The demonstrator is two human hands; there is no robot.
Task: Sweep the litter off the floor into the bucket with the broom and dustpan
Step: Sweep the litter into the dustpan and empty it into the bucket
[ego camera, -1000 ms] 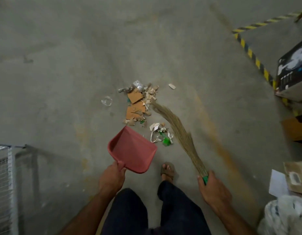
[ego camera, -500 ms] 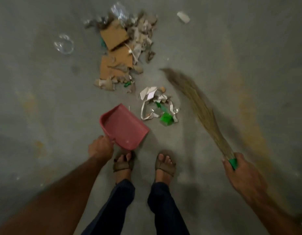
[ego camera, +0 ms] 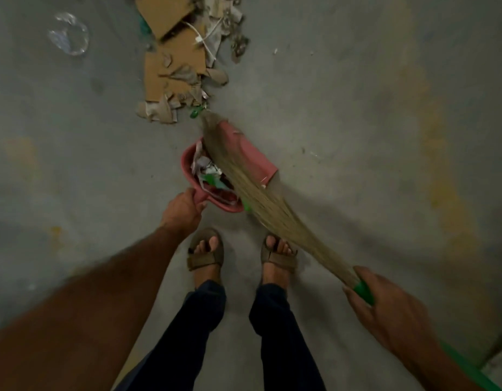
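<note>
While the left hand (ego camera: 183, 211) grips the dustpan (ego camera: 252, 162) handle, its mouth faces up-right. Gripped by the right hand (ego camera: 385, 309), the broom (ego camera: 261, 198) lies diagonally across it; remaining litter (ego camera: 173, 71) lies beyond the bristle tips, nearer the pan. No bucket shows.

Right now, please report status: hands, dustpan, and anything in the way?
Left hand grips dustpan handle; right hand grips broom. Small litter in pan, bristles across it. Cardboard pile on floor ahead. Bucket not in view.
</note>
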